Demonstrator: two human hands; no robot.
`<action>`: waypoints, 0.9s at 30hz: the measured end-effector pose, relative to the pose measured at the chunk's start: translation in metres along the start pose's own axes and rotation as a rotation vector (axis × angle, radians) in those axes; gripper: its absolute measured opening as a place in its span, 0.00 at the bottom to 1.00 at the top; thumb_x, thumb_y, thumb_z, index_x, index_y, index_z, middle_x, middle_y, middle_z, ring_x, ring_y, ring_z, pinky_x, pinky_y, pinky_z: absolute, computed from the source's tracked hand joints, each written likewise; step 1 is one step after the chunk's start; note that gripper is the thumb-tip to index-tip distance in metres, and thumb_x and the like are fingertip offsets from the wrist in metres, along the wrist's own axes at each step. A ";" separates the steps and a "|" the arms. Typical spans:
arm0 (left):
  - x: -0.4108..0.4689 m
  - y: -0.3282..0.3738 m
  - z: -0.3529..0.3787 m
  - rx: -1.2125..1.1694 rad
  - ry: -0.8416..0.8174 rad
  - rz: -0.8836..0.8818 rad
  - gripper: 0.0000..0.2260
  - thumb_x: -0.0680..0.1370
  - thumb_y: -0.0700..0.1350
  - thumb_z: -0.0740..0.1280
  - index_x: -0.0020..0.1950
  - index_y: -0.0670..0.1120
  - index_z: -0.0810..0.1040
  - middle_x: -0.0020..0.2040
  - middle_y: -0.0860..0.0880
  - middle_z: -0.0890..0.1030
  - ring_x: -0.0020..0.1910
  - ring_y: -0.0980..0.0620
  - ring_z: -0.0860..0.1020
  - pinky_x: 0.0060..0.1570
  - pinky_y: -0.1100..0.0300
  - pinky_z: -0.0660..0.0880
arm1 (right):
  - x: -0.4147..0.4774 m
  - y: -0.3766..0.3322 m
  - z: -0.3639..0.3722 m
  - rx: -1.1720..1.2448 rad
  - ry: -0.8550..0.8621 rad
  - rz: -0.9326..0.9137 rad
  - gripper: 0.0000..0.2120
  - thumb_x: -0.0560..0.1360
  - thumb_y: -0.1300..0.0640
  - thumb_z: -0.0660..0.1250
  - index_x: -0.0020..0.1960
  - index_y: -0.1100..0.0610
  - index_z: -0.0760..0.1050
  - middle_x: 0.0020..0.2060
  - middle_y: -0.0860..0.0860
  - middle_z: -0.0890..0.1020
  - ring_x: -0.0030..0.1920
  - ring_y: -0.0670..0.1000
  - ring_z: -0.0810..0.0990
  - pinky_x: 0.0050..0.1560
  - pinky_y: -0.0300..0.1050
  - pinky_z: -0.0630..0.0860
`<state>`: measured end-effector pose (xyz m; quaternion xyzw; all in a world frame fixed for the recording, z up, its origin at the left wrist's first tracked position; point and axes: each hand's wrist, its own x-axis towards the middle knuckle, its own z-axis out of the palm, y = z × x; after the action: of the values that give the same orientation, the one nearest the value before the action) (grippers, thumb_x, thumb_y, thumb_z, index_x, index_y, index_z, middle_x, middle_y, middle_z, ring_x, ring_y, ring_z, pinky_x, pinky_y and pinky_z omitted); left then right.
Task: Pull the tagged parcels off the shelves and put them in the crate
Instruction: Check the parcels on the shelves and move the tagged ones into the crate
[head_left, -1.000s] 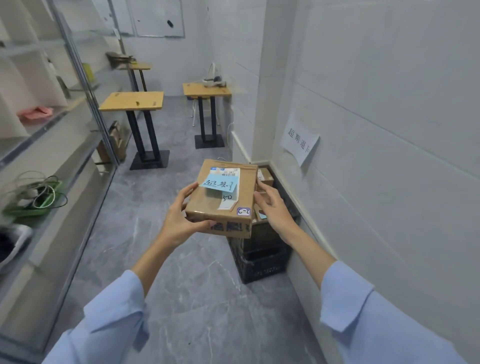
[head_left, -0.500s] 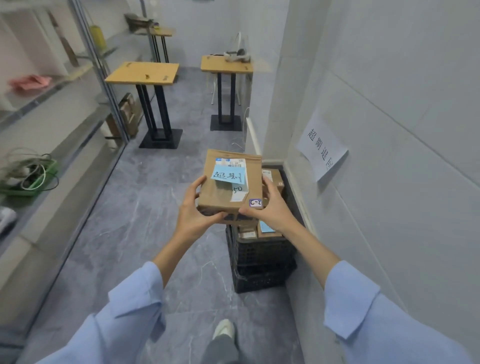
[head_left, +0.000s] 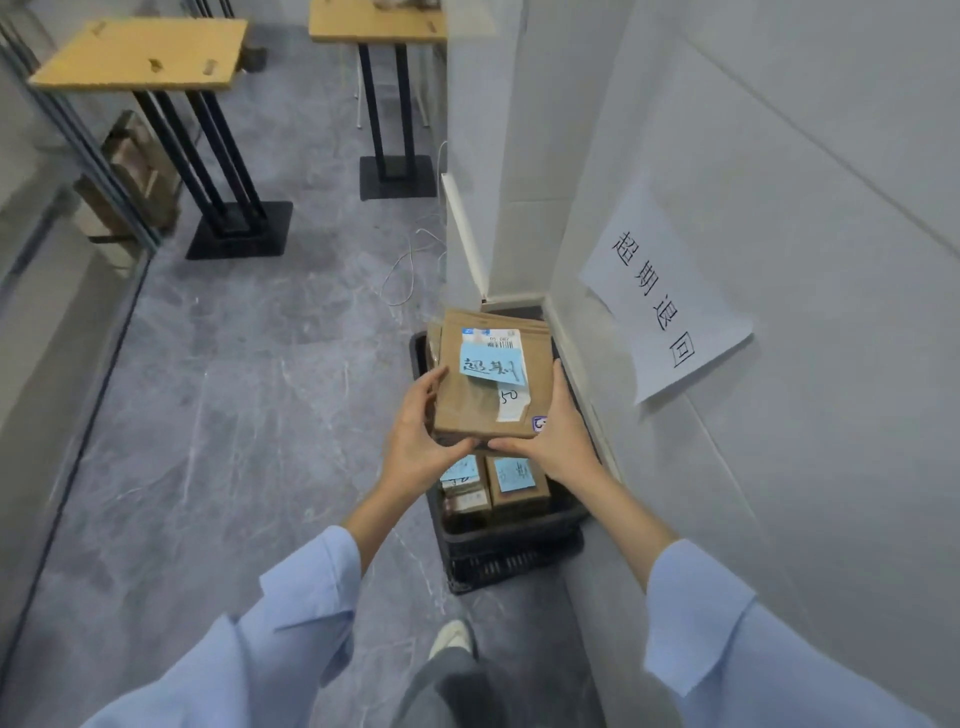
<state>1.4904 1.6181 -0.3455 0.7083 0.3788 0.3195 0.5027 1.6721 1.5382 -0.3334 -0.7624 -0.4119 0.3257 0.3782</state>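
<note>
A brown cardboard parcel (head_left: 470, 400) with a white label and a blue handwritten tag hangs over the black plastic crate (head_left: 511, 530). My left hand (head_left: 421, 441) grips its left side and near edge. My right hand (head_left: 558, 436) grips its right side, thumb under the near edge. Inside the crate lie several tagged parcels (head_left: 517, 480), partly hidden by the one I hold. The crate stands on the floor against the right wall.
A paper sign (head_left: 662, 306) is taped to the right wall above the crate. Two wooden-topped tables (head_left: 150, 52) on black stands are further down the aisle. Shelving (head_left: 62, 171) runs along the left. A white cable (head_left: 410, 260) lies on the grey floor. My shoe (head_left: 452, 639) is near the crate.
I have stepped closer to the crate and my view has tilted down. Both hands have carried the parcel forward and lower, so it now hangs right above the crate.
</note>
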 end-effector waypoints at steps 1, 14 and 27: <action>0.010 -0.009 0.004 0.007 -0.025 -0.011 0.41 0.66 0.50 0.78 0.75 0.52 0.62 0.71 0.54 0.69 0.68 0.61 0.69 0.60 0.63 0.74 | 0.010 0.009 0.001 0.005 -0.004 0.017 0.70 0.51 0.33 0.80 0.78 0.42 0.37 0.75 0.45 0.64 0.74 0.50 0.65 0.68 0.60 0.70; 0.081 -0.095 0.017 0.443 -0.221 -0.059 0.34 0.73 0.58 0.67 0.77 0.53 0.61 0.75 0.53 0.66 0.72 0.51 0.66 0.70 0.48 0.65 | 0.085 0.117 -0.007 -0.045 -0.073 0.213 0.63 0.62 0.55 0.83 0.79 0.47 0.40 0.73 0.45 0.68 0.70 0.46 0.67 0.68 0.57 0.70; 0.086 -0.170 0.046 0.663 -0.106 -0.185 0.35 0.73 0.64 0.59 0.78 0.55 0.56 0.78 0.54 0.60 0.75 0.50 0.60 0.72 0.47 0.60 | 0.123 0.229 0.026 -0.190 -0.290 0.231 0.64 0.64 0.50 0.81 0.77 0.41 0.32 0.75 0.44 0.63 0.70 0.50 0.69 0.65 0.62 0.73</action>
<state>1.5363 1.7056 -0.5152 0.8114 0.4978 0.0951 0.2913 1.7939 1.5679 -0.5623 -0.7818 -0.4008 0.4331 0.2014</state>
